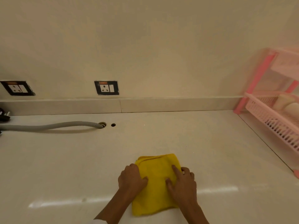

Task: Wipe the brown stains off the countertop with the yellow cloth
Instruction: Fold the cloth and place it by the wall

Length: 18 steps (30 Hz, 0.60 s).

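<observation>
Head view: yellow cloth (156, 183) lies folded flat on the white countertop (64, 159), at 6 o'clock in frame, near the front edge. Both hands are on it.

Left hand (131, 178) sits on the cloth's 9 o'clock edge, fingers curled and bunching the fabric there, thumb pressed onto the top surface. Right hand (182, 183) lies on the 3 o'clock side, index finger stretched out toward 11 o'clock and flat on the cloth, thumb also pressed on it, remaining fingers curled over the right edge. Cannot tell whether those curled fingers pinch the fabric or just rest on it.

No brown stains visible on the counter around the cloth; surface is glossy with light streaks at 6 o'clock.

Grey hose (48, 126) runs along the counter from 9 o'clock into a hole (102, 124); a smaller hole (113, 124) sits just beside it, toward 3 o'clock. Two sockets (106, 88) (17, 88) on the wall at 10–11 o'clock. Pink rack (273, 110) stands on the counter at 3 o'clock, well apart from the cloth.
</observation>
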Each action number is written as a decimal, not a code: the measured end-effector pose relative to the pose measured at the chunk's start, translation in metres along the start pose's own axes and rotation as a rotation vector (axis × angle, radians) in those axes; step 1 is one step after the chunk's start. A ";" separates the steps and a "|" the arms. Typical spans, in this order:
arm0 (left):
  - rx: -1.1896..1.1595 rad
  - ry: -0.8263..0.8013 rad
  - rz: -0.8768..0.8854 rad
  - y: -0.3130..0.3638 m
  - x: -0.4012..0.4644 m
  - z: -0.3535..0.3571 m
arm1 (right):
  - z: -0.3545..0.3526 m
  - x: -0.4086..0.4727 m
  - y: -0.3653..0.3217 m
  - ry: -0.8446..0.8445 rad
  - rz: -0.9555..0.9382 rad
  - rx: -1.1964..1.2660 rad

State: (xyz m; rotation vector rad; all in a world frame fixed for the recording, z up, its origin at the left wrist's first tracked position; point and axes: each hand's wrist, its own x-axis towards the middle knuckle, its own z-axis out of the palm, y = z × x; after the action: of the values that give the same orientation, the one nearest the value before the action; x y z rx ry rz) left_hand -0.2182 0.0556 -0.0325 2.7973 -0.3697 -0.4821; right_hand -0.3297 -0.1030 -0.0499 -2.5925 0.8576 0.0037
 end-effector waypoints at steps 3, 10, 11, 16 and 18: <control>-0.053 -0.046 0.002 0.009 0.002 0.001 | 0.001 0.013 -0.014 -0.045 0.009 0.060; -0.052 0.148 0.038 0.010 0.028 -0.010 | 0.004 0.056 -0.047 -0.042 -0.043 0.169; -0.044 0.182 0.050 0.008 0.035 -0.011 | 0.004 0.062 -0.051 -0.035 -0.064 0.189; -0.131 0.290 0.158 0.005 0.067 -0.028 | -0.004 0.091 -0.059 0.037 -0.117 0.285; -0.246 0.333 0.217 0.011 0.082 -0.036 | -0.013 0.104 -0.058 0.079 -0.132 0.312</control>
State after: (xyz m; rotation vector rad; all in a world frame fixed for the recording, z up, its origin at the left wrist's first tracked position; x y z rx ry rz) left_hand -0.1333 0.0297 -0.0202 2.5001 -0.4936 -0.0083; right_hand -0.2137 -0.1256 -0.0291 -2.3611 0.6530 -0.2516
